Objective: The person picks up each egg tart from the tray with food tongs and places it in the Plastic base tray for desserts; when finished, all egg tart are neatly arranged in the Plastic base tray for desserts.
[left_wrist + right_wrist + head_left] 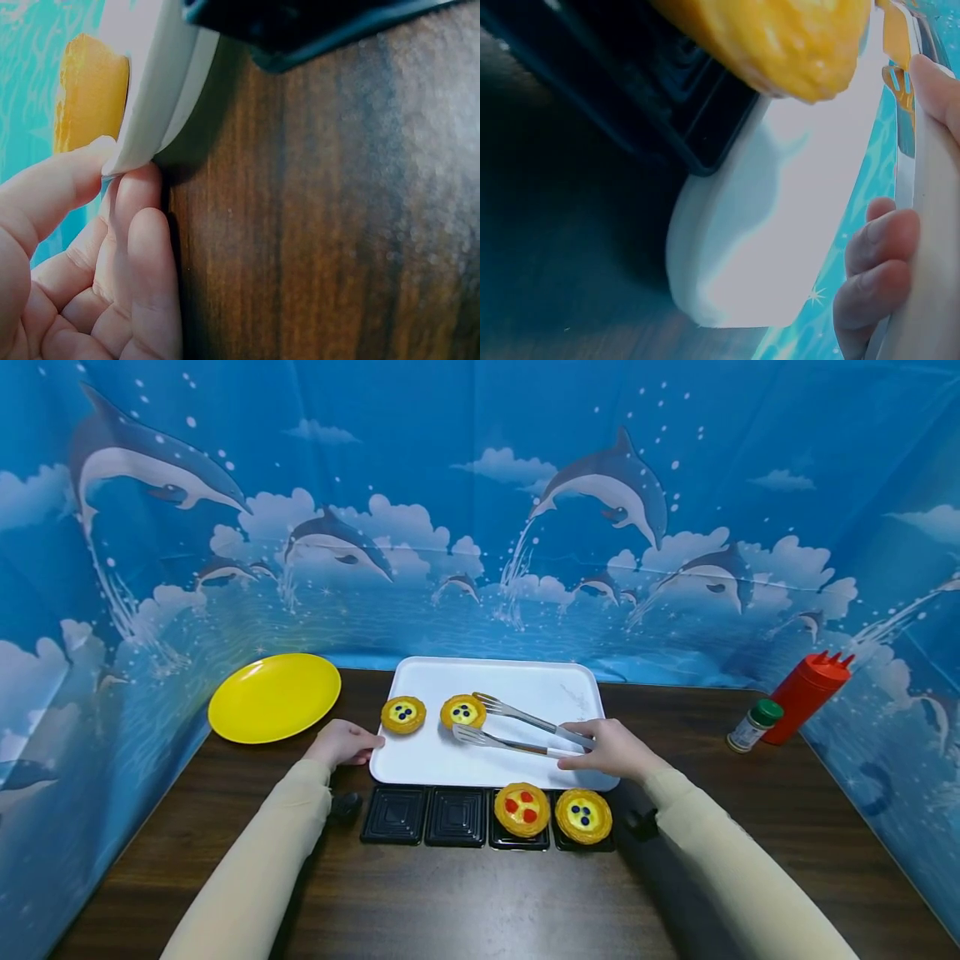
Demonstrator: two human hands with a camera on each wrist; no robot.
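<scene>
My left hand (343, 743) pinches the left rim of a white tray (525, 768) between thumb and fingers, plain in the left wrist view. In my right hand (611, 750) is a pair of metal tongs (531, 719) with pale handles, gripped over the tray's right side. The tong tips stand on either side of a berry-topped tart (462, 712) on the tray. A similar tart (403, 715) lies near the tray's left edge. In front, a black compartment tray (393, 814) bears a tart with red pieces (521, 810) and a tart with dark berries (583, 816) in its right-hand compartments.
A yellow plate (275, 697) lies at the back left. At the right stand a green-capped shaker jar (755, 725) and a red squeeze bottle (808, 697) with several nozzles. A dolphin-printed curtain (480, 510) hangs behind the brown table (465, 902).
</scene>
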